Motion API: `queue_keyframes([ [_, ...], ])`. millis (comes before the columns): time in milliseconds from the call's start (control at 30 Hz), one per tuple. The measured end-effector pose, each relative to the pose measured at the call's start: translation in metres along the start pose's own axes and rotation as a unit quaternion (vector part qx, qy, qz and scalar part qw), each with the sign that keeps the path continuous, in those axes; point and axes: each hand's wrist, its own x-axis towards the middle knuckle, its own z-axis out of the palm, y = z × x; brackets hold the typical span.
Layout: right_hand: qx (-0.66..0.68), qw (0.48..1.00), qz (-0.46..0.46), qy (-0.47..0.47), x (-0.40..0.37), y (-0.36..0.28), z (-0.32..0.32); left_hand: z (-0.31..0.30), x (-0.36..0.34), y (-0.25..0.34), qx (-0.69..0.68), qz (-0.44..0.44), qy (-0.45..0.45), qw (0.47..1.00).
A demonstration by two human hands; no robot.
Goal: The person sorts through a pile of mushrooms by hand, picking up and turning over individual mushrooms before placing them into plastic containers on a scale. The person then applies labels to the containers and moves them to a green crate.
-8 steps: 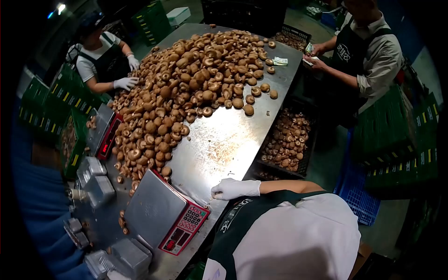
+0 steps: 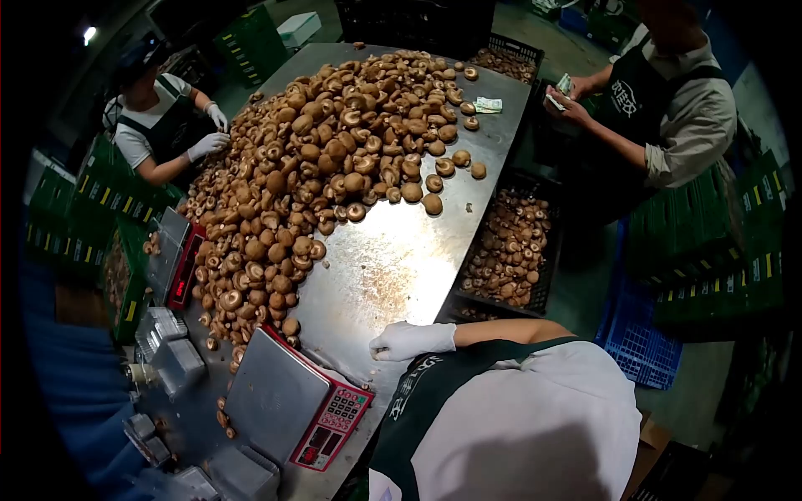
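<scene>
My right hand (image 2: 411, 341), in a white glove, rests on the metal table (image 2: 368, 292) with its fingers curled in; nothing shows in them. Just left of it stands a red scale (image 2: 334, 422) with a bare steel pan (image 2: 276, 397) and lit digits. My left hand is not to be made out; only blurred pale shapes show at the bottom edge beside clear plastic tubs (image 2: 242, 473). Beyond the scale spreads a large heap of brown shiitake mushrooms (image 2: 334, 142).
Across the heap, a person in white gloves (image 2: 209, 146) touches mushrooms beside a second scale (image 2: 182, 259). At right another person holds folded paper (image 2: 561, 92). A black crate of mushrooms (image 2: 510, 250) stands below the table edge. More clear tubs (image 2: 178, 367) lie at left. Green crates (image 2: 685, 242) are stacked around.
The view has shifted slightly. A white-gloved hand at the tubs by the bottom edge no longer shows clearly. My right hand stays on the table.
</scene>
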Motion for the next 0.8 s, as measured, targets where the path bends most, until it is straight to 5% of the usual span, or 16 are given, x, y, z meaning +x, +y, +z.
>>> queue_keyframes([
  [67,-0.010,1.000,0.000,0.007,0.006,0.009,-0.011,-0.021,-0.014,0.057,0.171,0.096,0.008,0.981],
  [100,-0.015,1.000,-0.001,0.014,0.008,0.011,-0.013,-0.065,0.004,0.080,-0.291,0.039,-0.112,0.949],
  [167,0.009,1.000,-0.001,0.009,0.013,0.016,-0.013,-0.078,-0.011,0.146,-0.523,-0.127,-0.157,0.828],
  [233,0.026,1.000,-0.002,0.007,0.015,0.024,-0.022,-0.089,-0.037,0.183,-0.599,-0.077,-0.318,0.731],
  [267,0.028,0.999,-0.011,0.014,0.015,0.027,-0.028,-0.083,-0.057,0.198,-0.569,-0.009,-0.361,0.739],
  [300,0.029,0.999,-0.021,0.022,0.016,0.030,-0.034,-0.092,-0.066,0.214,-0.453,0.104,-0.321,0.825],
  [367,0.035,0.999,0.006,0.000,0.017,0.029,-0.051,-0.114,-0.061,0.225,-0.473,0.036,-0.379,0.794],
  [500,0.053,0.997,0.054,-0.030,0.019,0.028,-0.079,-0.112,-0.054,0.221,-0.503,0.058,-0.396,0.766],
  [567,0.038,0.999,0.035,-0.015,0.029,0.047,-0.080,-0.127,-0.042,0.220,-0.566,0.035,-0.445,0.693],
  [633,0.026,1.000,0.006,-0.010,0.037,0.059,-0.086,-0.144,-0.025,0.222,-0.545,0.027,-0.495,0.676],
  [800,-0.041,0.980,-0.002,0.196,0.070,0.087,-0.121,-0.195,0.036,0.268,-0.614,-0.034,-0.353,0.705],
])
